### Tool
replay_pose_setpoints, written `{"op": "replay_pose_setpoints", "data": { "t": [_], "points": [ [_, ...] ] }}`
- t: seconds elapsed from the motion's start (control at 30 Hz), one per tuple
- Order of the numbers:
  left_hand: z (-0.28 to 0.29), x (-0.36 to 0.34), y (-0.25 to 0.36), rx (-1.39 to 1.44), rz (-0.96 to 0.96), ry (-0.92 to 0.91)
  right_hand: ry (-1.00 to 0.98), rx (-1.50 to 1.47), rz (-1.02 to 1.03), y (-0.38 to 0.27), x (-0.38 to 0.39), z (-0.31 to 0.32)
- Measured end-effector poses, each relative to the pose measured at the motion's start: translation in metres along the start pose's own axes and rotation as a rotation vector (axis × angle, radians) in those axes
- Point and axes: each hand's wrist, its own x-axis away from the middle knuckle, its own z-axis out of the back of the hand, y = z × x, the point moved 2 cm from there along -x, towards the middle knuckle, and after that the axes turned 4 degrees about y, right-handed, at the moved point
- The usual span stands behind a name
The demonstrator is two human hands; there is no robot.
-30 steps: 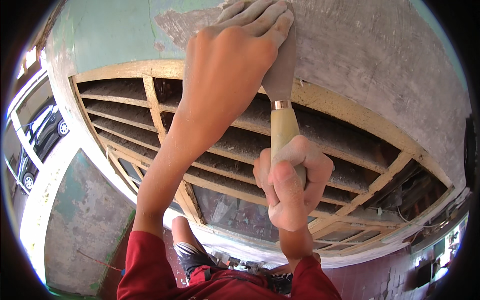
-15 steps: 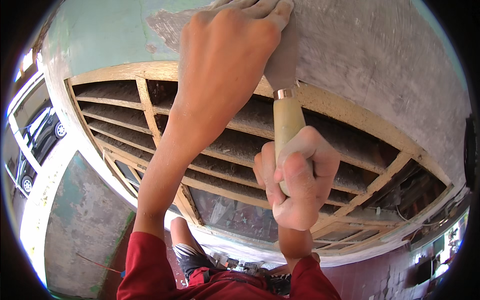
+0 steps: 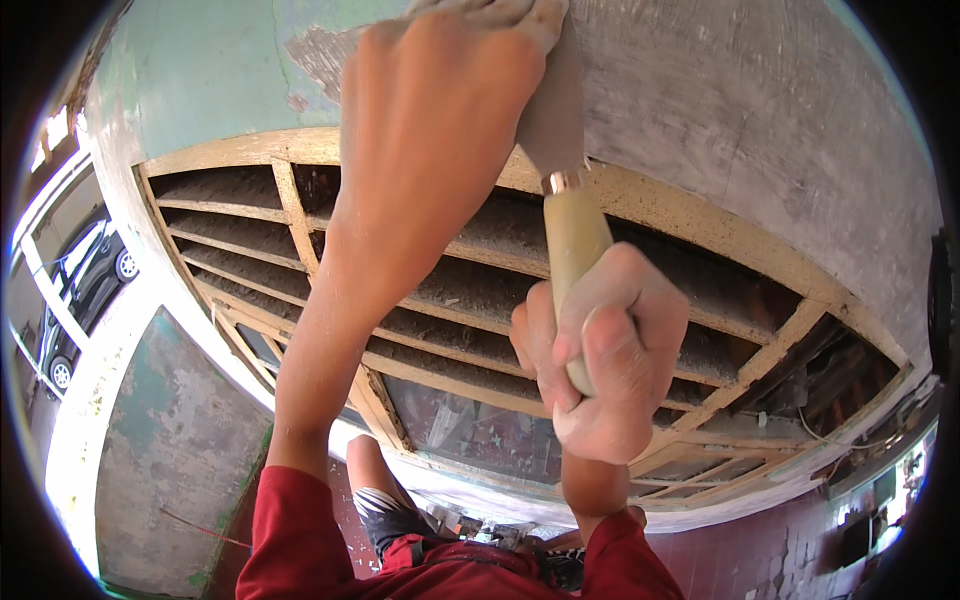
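My right hand [image 3: 620, 350] is closed round the pale handle of a scraper [image 3: 575, 235], with the thumb along it. The scraper's wide metal blade points up to the wall [image 3: 700, 90]. My left hand [image 3: 440, 110] lies over the blade with its fingers bent together, pressing near the scraping end. The fingertips and the blade's edge are partly hidden at the top of the view. Green paint covers the wall to the left of the hands, with a rough grey bare patch beside them; to the right the wall is bare grey.
Below the wall is a wooden louvre frame [image 3: 290, 215] with dusty slats, and glass panes under it. A low patchy wall [image 3: 170, 450] stands at lower left, and a dark car [image 3: 90, 270] is parked outside. Flakes lie on the red floor [image 3: 720, 550].
The scraper blade and my left hand have shifted slightly left along the wall. My right hand has moved a little right, so the handle tilts more.
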Motion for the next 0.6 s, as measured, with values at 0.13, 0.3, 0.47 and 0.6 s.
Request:
{"op": "replay_pose_setpoints", "data": {
  "t": [0.13, 0.3, 0.47, 0.6],
  "points": [
    [0.004, -0.007, 0.003, -0.087, -0.047, -0.085, 0.016, -0.038, -0.006, 0.004, 0.006, 0.0],
    [0.001, 0.001, 0.006, -0.153, 0.122, -0.173, 0.015, -0.069, 0.008, -0.001, 0.004, 0.003],
    [-0.001, 0.002, 0.006, -0.122, 0.023, -0.066, 0.015, -0.049, 0.022, 0.005, 0.007, 0.002],
    [-0.001, 0.001, 0.004, -0.152, 0.143, -0.173, 0.015, -0.071, 0.023, -0.001, 0.002, 0.0]
  ]
}}
